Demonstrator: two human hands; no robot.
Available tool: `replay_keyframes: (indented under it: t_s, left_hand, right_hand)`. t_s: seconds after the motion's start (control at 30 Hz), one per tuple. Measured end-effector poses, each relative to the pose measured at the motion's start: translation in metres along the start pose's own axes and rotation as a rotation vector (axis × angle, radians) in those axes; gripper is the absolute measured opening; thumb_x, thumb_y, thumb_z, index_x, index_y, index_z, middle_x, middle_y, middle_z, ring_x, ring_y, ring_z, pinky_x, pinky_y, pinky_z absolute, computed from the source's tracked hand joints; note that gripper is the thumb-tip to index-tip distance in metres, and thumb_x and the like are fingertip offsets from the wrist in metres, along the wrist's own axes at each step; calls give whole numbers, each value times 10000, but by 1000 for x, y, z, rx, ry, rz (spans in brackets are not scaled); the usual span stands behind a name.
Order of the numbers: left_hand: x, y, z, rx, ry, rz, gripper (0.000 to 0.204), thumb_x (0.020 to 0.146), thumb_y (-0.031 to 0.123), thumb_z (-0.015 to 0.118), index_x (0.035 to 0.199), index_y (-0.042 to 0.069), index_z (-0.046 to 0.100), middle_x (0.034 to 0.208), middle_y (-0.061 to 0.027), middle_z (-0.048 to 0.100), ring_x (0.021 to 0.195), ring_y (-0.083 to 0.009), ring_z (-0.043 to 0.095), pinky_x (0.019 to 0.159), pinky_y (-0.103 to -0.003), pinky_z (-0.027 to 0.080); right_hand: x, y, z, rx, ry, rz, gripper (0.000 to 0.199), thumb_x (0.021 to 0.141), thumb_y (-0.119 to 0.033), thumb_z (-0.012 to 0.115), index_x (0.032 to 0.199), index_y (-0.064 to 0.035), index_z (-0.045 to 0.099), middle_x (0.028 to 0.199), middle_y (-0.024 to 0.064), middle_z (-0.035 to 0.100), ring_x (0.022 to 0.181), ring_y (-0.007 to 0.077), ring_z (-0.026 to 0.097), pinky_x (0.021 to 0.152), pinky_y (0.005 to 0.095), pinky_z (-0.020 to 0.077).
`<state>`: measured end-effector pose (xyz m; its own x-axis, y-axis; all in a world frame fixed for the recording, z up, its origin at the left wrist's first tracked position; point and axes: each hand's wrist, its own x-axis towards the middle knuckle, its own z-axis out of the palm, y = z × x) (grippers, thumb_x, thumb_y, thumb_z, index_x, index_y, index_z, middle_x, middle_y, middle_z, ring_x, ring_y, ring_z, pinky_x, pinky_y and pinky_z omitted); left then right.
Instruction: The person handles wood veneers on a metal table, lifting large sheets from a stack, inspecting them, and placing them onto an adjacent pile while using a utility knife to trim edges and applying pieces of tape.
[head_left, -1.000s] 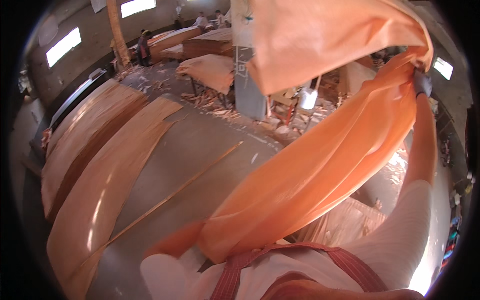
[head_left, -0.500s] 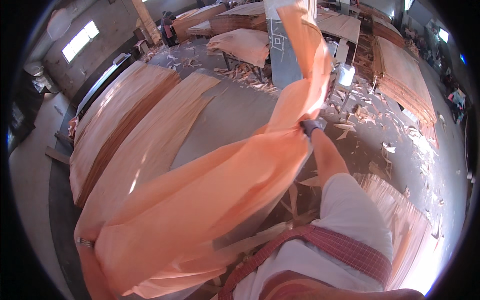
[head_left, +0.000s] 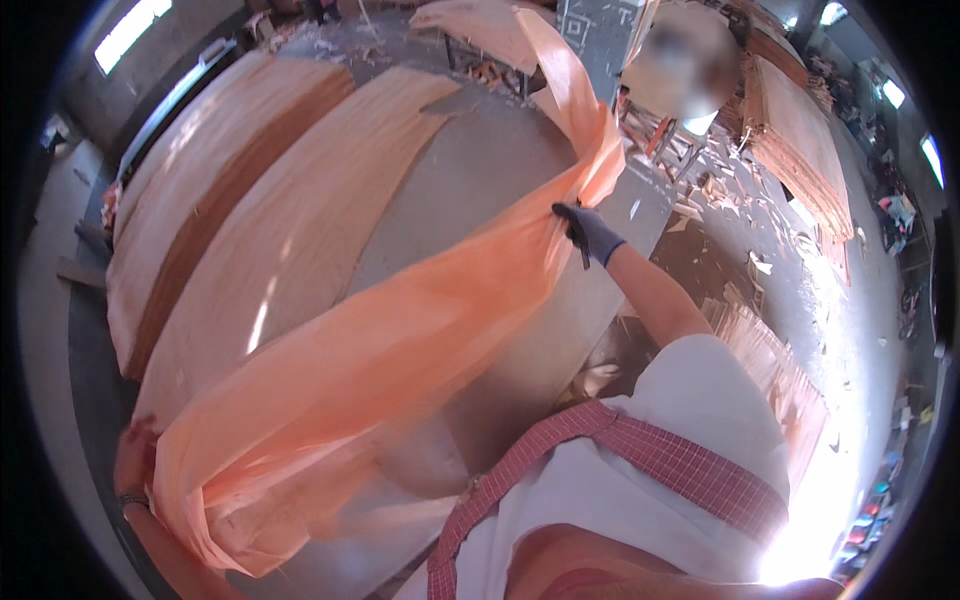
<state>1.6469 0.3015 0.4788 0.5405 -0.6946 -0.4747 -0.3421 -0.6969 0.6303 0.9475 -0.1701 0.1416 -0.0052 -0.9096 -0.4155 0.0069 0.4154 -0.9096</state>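
The person holds a long, thin orange veneer sheet [head_left: 400, 350] stretched in a sagging band between both hands, above a grey floor [head_left: 480, 180]. The right hand [head_left: 585, 232], in a dark blue glove, is closed on the sheet's upper edge, fingers pinched into the wood where it bunches and twists; beyond that grip the sheet curls up and away toward a dark pillar [head_left: 595, 30]. The left hand [head_left: 135, 465] is at the sheet's lower end, reddish and mostly covered by the folded wood; it appears to grip the edge, but how far its fingers are closed cannot be told. A band shows on that wrist. Left of the held sheet, two broad stacks of veneer sheets [head_left: 250, 190] lie flat on the floor, side by side, one showing a darker brown strip. Right of the sheet, past the gloved hand, lies a litter of wood scraps [head_left: 740, 210] and another veneer pile [head_left: 800, 150] further off. Below the sheet, the person's white shirt [head_left: 680, 450] and a red checked strap [head_left: 640, 450] fill the lower view.
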Motion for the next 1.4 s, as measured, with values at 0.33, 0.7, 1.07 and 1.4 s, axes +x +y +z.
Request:
replay_keyframes:
  t_s: [0.33,0.7,1.07,1.4]
  left_hand:
    - [-119,-69,161,-637,95,683,681,879,605,539,1154,-18,568,1027,-122,621,930,-211,611,835,-369,517]
    - [-50,-351,392,-1607,28,134,805,853,721,372,1362,106,475,1328,-156,539,1212,-349,519,959,-488,455]
    - [-11,-507,240,-1461,267,206,636,936,511,491,1408,93,406,1364,-91,502,1261,-267,465,1045,-455,395]
    - [-40,-525,182,-1917,141,326,732,822,734,471,1089,66,610,974,-64,658,870,-223,637,686,-392,553]
  right_hand:
    - [45,-10,-26,30,-81,-177,475,843,-631,577,1037,-198,551,708,-35,416,537,103,400,439,230,277]
    - [32,67,-59,-481,566,-897,432,899,-377,662,1153,-37,580,985,57,617,804,154,575,666,287,478]
    - [-432,107,372,-986,-930,-1213,1027,719,-528,737,1487,-54,248,1472,252,321,1178,338,556,839,426,518]
    - [-491,129,554,-1447,-704,-1665,222,836,-269,598,998,-141,516,859,71,625,700,265,653,525,443,471]
